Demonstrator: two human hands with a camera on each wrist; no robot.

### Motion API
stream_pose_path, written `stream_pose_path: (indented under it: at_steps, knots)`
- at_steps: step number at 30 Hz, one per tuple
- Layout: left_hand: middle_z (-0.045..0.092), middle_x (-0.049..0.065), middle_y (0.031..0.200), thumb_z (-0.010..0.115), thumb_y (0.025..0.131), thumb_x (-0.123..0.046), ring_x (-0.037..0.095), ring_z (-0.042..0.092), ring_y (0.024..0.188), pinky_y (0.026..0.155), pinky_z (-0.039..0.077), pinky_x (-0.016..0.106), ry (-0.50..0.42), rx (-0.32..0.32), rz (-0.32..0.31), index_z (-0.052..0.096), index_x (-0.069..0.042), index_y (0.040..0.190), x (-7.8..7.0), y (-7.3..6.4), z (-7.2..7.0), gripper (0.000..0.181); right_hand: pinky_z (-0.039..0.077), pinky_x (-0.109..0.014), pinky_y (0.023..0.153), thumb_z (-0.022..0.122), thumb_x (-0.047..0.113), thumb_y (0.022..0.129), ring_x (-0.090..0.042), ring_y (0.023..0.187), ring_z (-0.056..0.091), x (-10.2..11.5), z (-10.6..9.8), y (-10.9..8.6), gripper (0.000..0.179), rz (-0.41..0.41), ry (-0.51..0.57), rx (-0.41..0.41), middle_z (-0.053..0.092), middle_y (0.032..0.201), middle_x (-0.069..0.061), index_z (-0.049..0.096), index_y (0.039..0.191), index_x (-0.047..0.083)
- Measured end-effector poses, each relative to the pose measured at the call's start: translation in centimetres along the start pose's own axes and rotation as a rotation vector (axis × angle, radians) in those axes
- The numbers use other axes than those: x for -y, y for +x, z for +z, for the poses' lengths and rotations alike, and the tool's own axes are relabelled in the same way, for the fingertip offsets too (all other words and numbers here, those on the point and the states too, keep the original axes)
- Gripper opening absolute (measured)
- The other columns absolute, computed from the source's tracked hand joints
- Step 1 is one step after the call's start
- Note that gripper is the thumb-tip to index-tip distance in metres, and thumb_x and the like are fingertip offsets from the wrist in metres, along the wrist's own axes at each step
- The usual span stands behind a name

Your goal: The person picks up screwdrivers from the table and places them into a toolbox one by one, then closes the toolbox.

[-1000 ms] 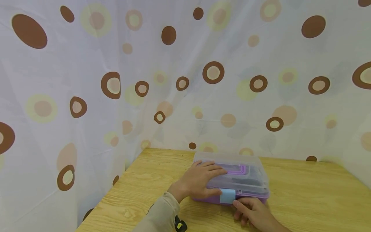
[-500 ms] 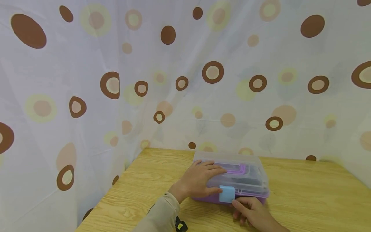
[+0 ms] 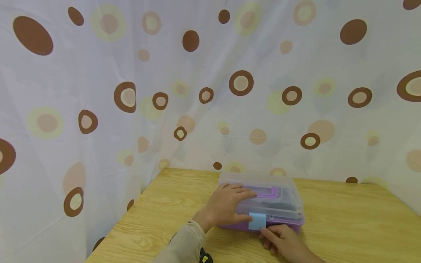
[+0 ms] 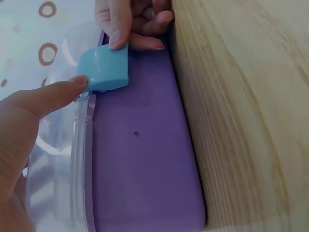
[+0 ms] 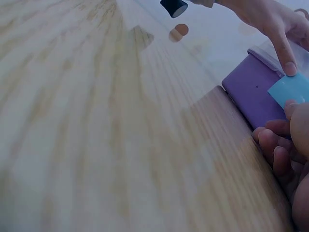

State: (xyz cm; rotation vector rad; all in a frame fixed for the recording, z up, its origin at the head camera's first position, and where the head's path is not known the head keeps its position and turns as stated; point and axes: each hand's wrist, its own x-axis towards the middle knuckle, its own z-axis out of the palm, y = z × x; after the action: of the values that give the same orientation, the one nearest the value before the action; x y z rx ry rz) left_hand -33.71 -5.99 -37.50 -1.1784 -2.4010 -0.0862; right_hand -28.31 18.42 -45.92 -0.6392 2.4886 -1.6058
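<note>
A purple plastic storage box (image 3: 237,225) with a clear lid (image 3: 283,206) stands on the table, lid down. At its front is a light-blue latch (image 3: 257,221). My left hand (image 3: 227,206) lies spread on the lid, thumb touching the latch's upper edge, as the left wrist view also shows. My right hand (image 3: 284,241) is at the box front with fingers curled, its thumb on the latch's lower corner and its index finger close beneath, pinching it. In the right wrist view the latch (image 5: 291,90) shows between both thumbs. A purple handle (image 3: 271,192) is set into the lid.
The wooden table (image 3: 348,219) extends to both sides of the box. A dotted curtain (image 3: 263,73) hangs behind and to the left. A small black object with a yellow mark (image 3: 205,258) shows by the left sleeve (image 3: 184,243).
The latch rose slightly about half a second ago and is lower again now. My right hand has shifted slightly left along it. The left hand stays on the lid.
</note>
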Motion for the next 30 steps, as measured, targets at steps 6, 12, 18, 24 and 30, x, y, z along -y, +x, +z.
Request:
stream_pose_path:
  at_steps: [6, 12, 18, 24, 30]
  knots:
    - [0.060, -0.013, 0.144, 0.075, 0.086, -0.064, 0.018, 0.050, 0.138, 0.114, 0.038, 0.042, 0.008, -0.032, 0.019, 0.059, -0.032, 0.147, 0.08, 0.17, 0.38, 0.071, 0.053, -0.025, 0.054, 0.054, 0.025, 0.110, -0.011, 0.060, 0.060, 0.27, -0.04, -0.29, 0.035, -0.007, -0.068, -0.031, 0.065, 0.076, -0.004, 0.076, 0.096, 0.002]
    - [0.061, -0.013, 0.142, 0.077, 0.084, -0.064, 0.016, 0.052, 0.136, 0.113, 0.040, 0.040, 0.041, -0.061, 0.028, 0.061, -0.033, 0.145, 0.36, 0.49, 0.54, 0.070, 0.050, -0.022, 0.052, 0.053, 0.029, 0.110, -0.008, 0.057, 0.056, 0.63, 0.02, -0.01, 0.036, 0.017, -0.086, -0.050, 0.063, 0.076, -0.002, 0.075, 0.097, 0.004]
    - [0.061, -0.012, 0.142, 0.077, 0.083, -0.064, 0.015, 0.052, 0.135, 0.114, 0.039, 0.037, 0.030, -0.058, 0.027, 0.062, -0.033, 0.144, 0.40, 0.53, 0.73, 0.070, 0.048, -0.023, 0.048, 0.053, 0.027, 0.110, -0.009, 0.054, 0.054, 0.64, 0.53, -0.09, 0.036, 0.029, -0.126, -0.095, 0.061, 0.070, 0.000, 0.076, 0.100, 0.002]
    - [0.062, -0.012, 0.141, 0.077, 0.083, -0.064, 0.015, 0.053, 0.135, 0.114, 0.039, 0.036, 0.023, -0.062, 0.026, 0.063, -0.033, 0.143, 0.14, 0.63, 0.87, 0.070, 0.044, -0.022, 0.047, 0.055, 0.033, 0.109, -0.010, 0.052, 0.054, 0.69, 0.42, -0.28, 0.037, 0.055, -0.157, -0.094, 0.061, 0.068, 0.001, 0.078, 0.097, 0.006]
    - [0.060, -0.011, 0.143, 0.076, 0.084, -0.065, 0.015, 0.051, 0.137, 0.115, 0.038, 0.037, 0.032, -0.046, 0.032, 0.061, -0.032, 0.145, 0.12, 0.97, 0.33, 0.070, 0.044, -0.022, 0.048, 0.056, 0.035, 0.108, -0.010, 0.051, 0.054, 0.87, 0.16, -0.19, 0.038, 0.037, -0.185, -0.092, 0.061, 0.068, 0.001, 0.078, 0.101, 0.005]
